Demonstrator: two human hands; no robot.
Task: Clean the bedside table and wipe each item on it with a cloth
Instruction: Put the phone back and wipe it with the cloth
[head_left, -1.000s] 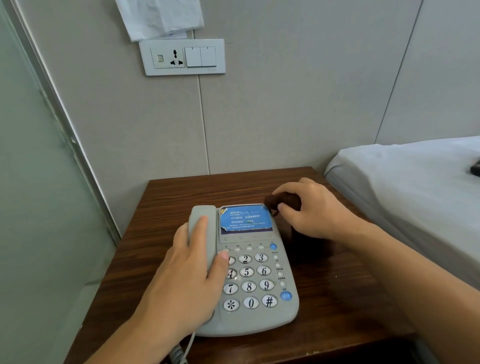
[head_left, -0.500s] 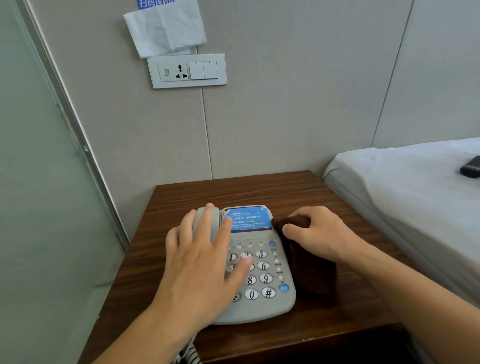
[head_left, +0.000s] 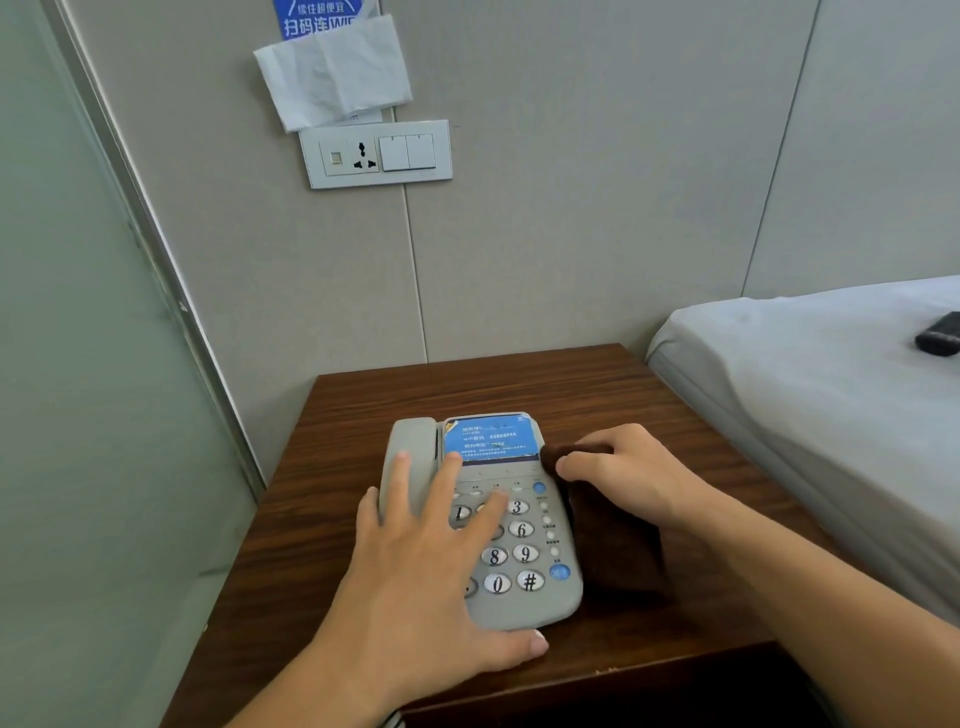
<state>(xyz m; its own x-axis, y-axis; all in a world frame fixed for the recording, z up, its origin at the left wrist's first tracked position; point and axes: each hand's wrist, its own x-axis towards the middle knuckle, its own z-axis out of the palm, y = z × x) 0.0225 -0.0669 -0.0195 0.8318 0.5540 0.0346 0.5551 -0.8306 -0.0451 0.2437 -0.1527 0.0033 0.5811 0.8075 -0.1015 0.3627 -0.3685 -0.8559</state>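
Pressing keypad flat with your left hand (head_left: 415, 566); right hand (head_left: 623, 478) pinching brown cloth (head_left: 613, 545) beside telephone (head_left: 483, 519): handset (head_left: 410, 457) may dislodge.

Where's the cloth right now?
In the head view the brown cloth lies on the bedside table, against the phone's right side. The right hand grips its top end.

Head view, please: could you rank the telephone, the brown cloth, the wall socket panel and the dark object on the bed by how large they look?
1. Telephone, partly under the left hand.
2. Wall socket panel and brown cloth: unsure, since the panel is farther away and the right hand hides part of the cloth.
3. Dark object on the bed, cut off by the frame edge.
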